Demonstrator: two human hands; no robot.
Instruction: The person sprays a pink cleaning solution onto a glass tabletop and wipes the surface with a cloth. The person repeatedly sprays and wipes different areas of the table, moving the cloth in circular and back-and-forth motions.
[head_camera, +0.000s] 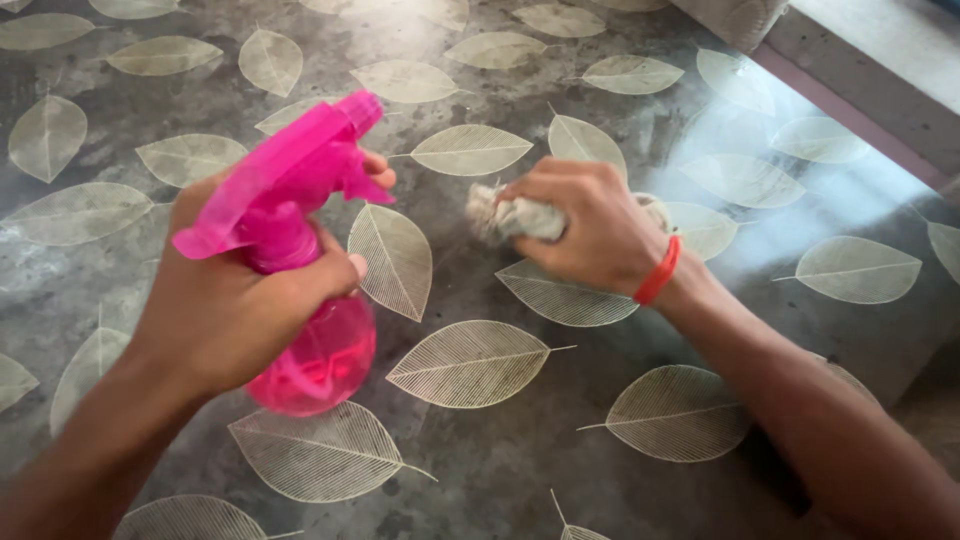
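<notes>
My left hand (235, 300) grips a pink spray bottle (305, 250) by its neck, a finger curled on the trigger and the nozzle pointing up and to the right. The bottle hangs above the table top (520, 440), a glossy grey surface printed with pale leaf shapes. My right hand (590, 225), with a red band (658, 272) at the wrist, is closed around a bunched-up whitish cloth (505, 215) and presses it against the table top just right of the nozzle.
The table's far right edge (850, 115) runs diagonally at the top right, with a pale floor or ledge beyond it. A bright glare patch (760, 190) lies on the surface right of my right hand.
</notes>
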